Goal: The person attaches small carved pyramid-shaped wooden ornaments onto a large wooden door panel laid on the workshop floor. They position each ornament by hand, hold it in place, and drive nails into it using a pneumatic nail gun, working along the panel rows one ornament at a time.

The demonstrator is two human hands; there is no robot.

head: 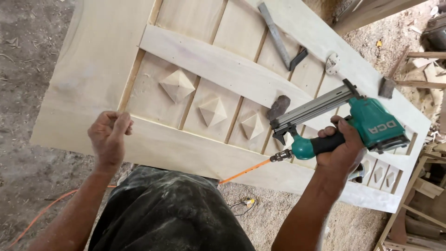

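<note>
**Pale door panel over a sawdust floor**

A pale wooden door panel (223, 69) with carved pyramid blocks lies flat above a dirt floor (28, 167) strewn with sawdust and shavings. The right hand (341, 148) grips a green nail gun (344, 123) held over the panel's lower rail, its orange hose (244, 172) trailing down. The left hand (109, 137), loosely curled and holding nothing, rests on the panel's near edge. Timber offcuts (425, 65) are piled at the right.
</note>
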